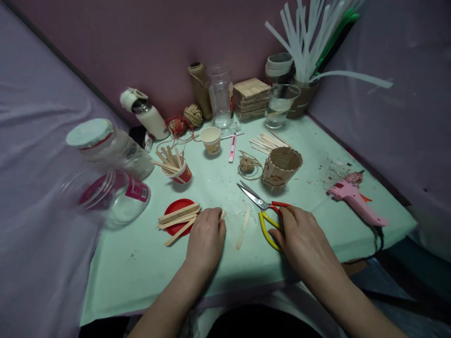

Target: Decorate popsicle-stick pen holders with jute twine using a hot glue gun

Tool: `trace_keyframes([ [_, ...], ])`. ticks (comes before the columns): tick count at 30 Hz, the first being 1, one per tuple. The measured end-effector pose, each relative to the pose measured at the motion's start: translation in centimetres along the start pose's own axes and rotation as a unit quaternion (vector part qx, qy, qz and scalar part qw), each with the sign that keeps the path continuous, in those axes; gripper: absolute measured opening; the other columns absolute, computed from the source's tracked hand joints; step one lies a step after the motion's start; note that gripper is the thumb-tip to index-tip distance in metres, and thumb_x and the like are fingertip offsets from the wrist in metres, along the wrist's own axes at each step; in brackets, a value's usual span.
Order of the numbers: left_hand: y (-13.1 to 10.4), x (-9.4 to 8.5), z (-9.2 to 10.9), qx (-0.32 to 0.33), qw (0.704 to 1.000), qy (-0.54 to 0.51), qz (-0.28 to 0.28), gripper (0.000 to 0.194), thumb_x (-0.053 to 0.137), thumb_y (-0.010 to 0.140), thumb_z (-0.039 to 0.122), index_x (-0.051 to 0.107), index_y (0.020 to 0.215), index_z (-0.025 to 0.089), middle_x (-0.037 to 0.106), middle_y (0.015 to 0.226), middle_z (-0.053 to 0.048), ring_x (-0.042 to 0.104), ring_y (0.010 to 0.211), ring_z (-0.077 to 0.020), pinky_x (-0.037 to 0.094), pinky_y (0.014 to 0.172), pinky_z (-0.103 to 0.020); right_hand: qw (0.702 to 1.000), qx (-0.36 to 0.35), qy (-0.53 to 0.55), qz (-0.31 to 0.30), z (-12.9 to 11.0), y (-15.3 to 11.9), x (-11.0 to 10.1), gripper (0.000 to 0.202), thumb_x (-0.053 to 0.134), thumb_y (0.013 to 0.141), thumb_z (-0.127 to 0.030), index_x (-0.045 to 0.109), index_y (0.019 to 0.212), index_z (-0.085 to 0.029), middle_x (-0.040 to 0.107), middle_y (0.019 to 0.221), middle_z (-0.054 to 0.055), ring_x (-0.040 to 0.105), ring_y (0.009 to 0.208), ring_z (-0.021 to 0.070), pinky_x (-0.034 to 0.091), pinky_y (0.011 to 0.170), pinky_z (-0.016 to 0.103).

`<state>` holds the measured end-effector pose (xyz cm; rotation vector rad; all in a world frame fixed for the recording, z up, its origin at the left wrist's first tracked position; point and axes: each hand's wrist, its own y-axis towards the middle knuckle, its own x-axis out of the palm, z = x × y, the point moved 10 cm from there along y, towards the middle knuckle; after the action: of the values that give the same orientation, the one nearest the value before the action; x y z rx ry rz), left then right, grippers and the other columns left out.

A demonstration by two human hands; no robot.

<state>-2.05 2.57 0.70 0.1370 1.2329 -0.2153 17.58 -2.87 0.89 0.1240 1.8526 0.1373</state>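
My right hand (299, 232) is closed on the scissors (269, 206), which have red and yellow handles and slightly parted blades pointing up and left. My left hand (207, 234) is closed beside a red lid (176, 205), with the tip of a wooden stick (222, 216) showing past its fingers. Several flat wooden sticks (179, 216) lie across the lid, their right ends next to that hand. A single wooden stick (243, 229) rests on the table between both hands. Beyond the scissors stands a stick-covered cup (276, 173), beside a small ball of twine (247, 164).
A pink glue gun (357, 199) lies at the right of the table (141, 277). A paper cup of sticks (181, 173) and clear jars (123, 199) stand at left. Toward the back are a pink cutter (233, 148), a small cup (211, 141) and a water glass (278, 110).
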Motion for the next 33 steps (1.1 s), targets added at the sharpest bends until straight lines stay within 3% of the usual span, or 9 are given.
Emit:
trace_keyframes([
  [3, -0.4, 0.1, -0.2, 0.013, 0.999, -0.032, 0.011, 0.019, 0.051, 0.09, 0.009, 0.064, 0.099, 0.02, 0.07, 0.095, -0.008, 0.066, 0.091, -0.0242, 0.05, 0.083, -0.036, 1.0, -0.017, 0.017, 0.004, -2.4, 0.9, -1.4, 0.029, 0.058, 0.096, -0.027, 0.064, 0.122, -0.016, 0.067, 0.12, 0.018, 0.061, 0.108, 0.0346, 0.048, 0.089, 0.046],
  [5, -0.5, 0.1, -0.4, 0.014, 0.999, -0.048, 0.02, 0.023, 0.051, 0.089, 0.007, 0.063, 0.105, 0.018, 0.07, 0.098, -0.009, 0.066, 0.093, -0.0246, 0.051, 0.085, -0.037, 0.996, -0.058, 0.072, -0.018, -5.1, 2.2, -1.0, 0.023, 0.055, 0.099, -0.027, 0.066, 0.118, -0.02, 0.07, 0.115, 0.013, 0.062, 0.106, 0.0298, 0.045, 0.09, 0.043],
  [8, -0.5, 0.3, -0.8, 0.001, 0.997, -0.067, 0.024, 0.027, 0.05, 0.09, 0.008, 0.061, 0.114, 0.017, 0.071, 0.101, -0.01, 0.067, 0.096, -0.0254, 0.051, 0.089, -0.039, 0.985, -0.086, 0.128, -0.08, -8.5, 4.5, 1.6, 0.018, 0.056, 0.1, -0.024, 0.07, 0.112, -0.021, 0.071, 0.108, 0.009, 0.061, 0.106, 0.0259, 0.041, 0.09, 0.039],
  [11, -0.4, 0.6, -1.1, -0.013, 0.996, -0.088, 0.016, 0.028, 0.049, 0.091, 0.008, 0.059, 0.115, 0.017, 0.071, 0.103, -0.01, 0.066, 0.099, -0.0254, 0.051, 0.091, -0.04, 0.981, -0.084, 0.129, -0.12, -9.9, 6.0, 4.3, 0.017, 0.057, 0.1, -0.023, 0.072, 0.109, -0.022, 0.07, 0.106, 0.006, 0.06, 0.104, 0.0243, 0.038, 0.089, 0.038],
  [18, -0.5, 1.3, -1.5, -0.034, 0.993, -0.116, 0.009, 0.033, 0.049, 0.092, 0.007, 0.057, 0.123, 0.013, 0.068, 0.106, -0.013, 0.063, 0.102, -0.0265, 0.05, 0.094, -0.042, 0.977, -0.074, 0.143, -0.14, -9.7, 6.4, 5.6, 0.009, 0.061, 0.097, -0.017, 0.068, 0.093, -0.019, 0.068, 0.101, 0.006, 0.057, 0.098, 0.0225, 0.038, 0.086, 0.036],
  [22, -0.5, 1.4, -1.2, -0.035, 0.994, -0.098, -0.013, 0.028, 0.046, 0.093, 0.006, 0.059, 0.117, 0.013, 0.067, 0.105, -0.013, 0.061, 0.101, -0.0267, 0.048, 0.095, -0.042, 0.971, -0.089, 0.162, -0.15, -9.9, 6.4, 5.8, 0.007, 0.062, 0.095, -0.015, 0.065, 0.089, -0.019, 0.067, 0.094, 0.006, 0.057, 0.095, 0.0234, 0.038, 0.084, 0.036],
  [29, -0.6, 1.3, -0.4, -0.029, 0.997, -0.03, -0.072, 0.032, 0.039, 0.094, 0.005, 0.061, 0.116, 0.011, 0.065, 0.109, -0.015, 0.058, 0.106, -0.0295, 0.046, 0.097, -0.045, 0.956, -0.076, 0.273, -0.07, -7.6, 6.5, 3.1, 0.012, 0.056, 0.095, -0.014, 0.059, 0.086, -0.021, 0.065, 0.088, 0.005, 0.057, 0.086, 0.0214, 0.042, 0.078, 0.033],
  [33, -0.2, 0.9, -0.2, -0.005, 0.995, -0.069, -0.069, 0.025, 0.041, 0.096, 0.012, 0.066, 0.099, 0.014, 0.064, 0.101, -0.014, 0.059, 0.1, -0.0287, 0.046, 0.091, -0.042, 0.939, -0.056, 0.331, -0.081, -6.3, 6.0, 2.2, 0.013, 0.053, 0.094, -0.014, 0.06, 0.086, -0.021, 0.066, 0.088, 0.004, 0.058, 0.084, 0.0197, 0.043, 0.076, 0.032],
])
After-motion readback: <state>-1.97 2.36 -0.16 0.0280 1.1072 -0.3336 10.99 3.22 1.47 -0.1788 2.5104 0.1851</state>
